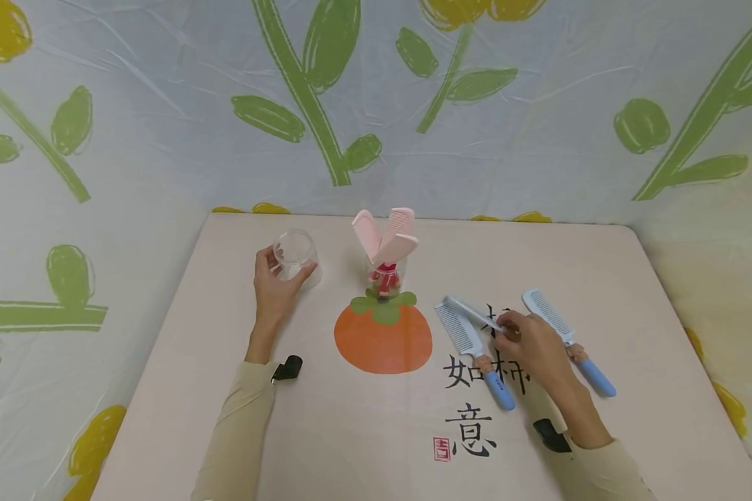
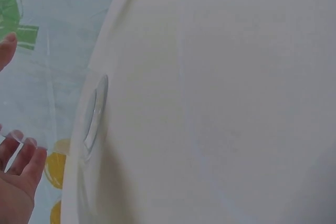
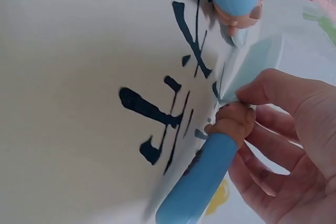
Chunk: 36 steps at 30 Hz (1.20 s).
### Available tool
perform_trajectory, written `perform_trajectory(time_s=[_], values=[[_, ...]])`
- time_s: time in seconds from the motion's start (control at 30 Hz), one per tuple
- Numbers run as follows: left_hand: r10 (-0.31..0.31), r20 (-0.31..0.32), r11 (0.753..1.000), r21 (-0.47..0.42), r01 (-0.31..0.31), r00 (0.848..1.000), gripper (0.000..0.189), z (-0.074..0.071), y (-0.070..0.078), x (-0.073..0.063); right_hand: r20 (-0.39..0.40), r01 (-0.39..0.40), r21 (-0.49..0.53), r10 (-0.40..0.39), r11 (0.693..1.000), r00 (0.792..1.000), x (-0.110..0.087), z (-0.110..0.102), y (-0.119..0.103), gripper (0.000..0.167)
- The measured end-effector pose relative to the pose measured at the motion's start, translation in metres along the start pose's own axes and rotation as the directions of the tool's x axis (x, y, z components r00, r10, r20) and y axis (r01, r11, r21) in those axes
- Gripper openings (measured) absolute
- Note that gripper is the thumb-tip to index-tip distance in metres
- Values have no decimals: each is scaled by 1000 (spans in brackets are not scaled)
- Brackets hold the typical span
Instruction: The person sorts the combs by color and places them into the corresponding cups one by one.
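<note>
Left hand (image 1: 278, 287) was wrapped round a clear cup (image 1: 297, 245), probably to steady it; right hand (image 1: 535, 344) had a blue comb (image 1: 473, 311) pinched at its figurine neck, likely for tilt control. Counted 3 blue combs (1 held, 2 others (image 1: 459, 329) (image 1: 551, 316) lying on the table (image 1: 351, 431)), 2 cups, and 3 visible pink combs (image 1: 397, 248), seemingly propped upright by the second cup's (image 1: 404, 268) wall.

Table (image 1: 351, 431): pale, orange-fruit print (image 1: 382, 348)
Mid-table: clear cup (image 1: 402, 273) holding pink combs (image 1: 396, 248)
Right side: two blue combs (image 1: 483, 362) lying flat
</note>
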State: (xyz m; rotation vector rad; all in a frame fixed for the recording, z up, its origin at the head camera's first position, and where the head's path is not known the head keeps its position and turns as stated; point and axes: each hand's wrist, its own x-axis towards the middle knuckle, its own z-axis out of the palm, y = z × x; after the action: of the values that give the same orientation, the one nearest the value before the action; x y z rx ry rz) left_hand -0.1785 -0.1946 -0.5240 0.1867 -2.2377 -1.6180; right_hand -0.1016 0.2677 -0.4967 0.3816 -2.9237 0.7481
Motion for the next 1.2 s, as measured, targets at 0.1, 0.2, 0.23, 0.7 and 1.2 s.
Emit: perform_trajectory(time_s=[0.1, 0.2, 0.23, 0.7, 1.2], values=[[13, -1, 1000, -15, -13, 1000, 77, 0, -2, 0, -1, 14, 26, -14, 1000, 1000, 2, -5, 0, 19], [22, -2, 999, -23, -22, 1000, 77, 0, -3, 0, -19, 46, 74, -45, 996, 999, 4, -12, -1, 20], [23, -2, 999, -25, -23, 1000, 77, 0, -3, 1, -33, 63, 93, -60, 994, 998, 5, -14, -2, 20], [5, 7, 999, -32, -5, 1000, 80, 1, -2, 1, 3, 61, 291, -65, 955, 998, 15, -44, -20, 26], [0, 9, 999, -33, 0, 1000, 81, 1, -3, 1, 38, 52, 465, -79, 884, 996, 37, -68, -58, 30]])
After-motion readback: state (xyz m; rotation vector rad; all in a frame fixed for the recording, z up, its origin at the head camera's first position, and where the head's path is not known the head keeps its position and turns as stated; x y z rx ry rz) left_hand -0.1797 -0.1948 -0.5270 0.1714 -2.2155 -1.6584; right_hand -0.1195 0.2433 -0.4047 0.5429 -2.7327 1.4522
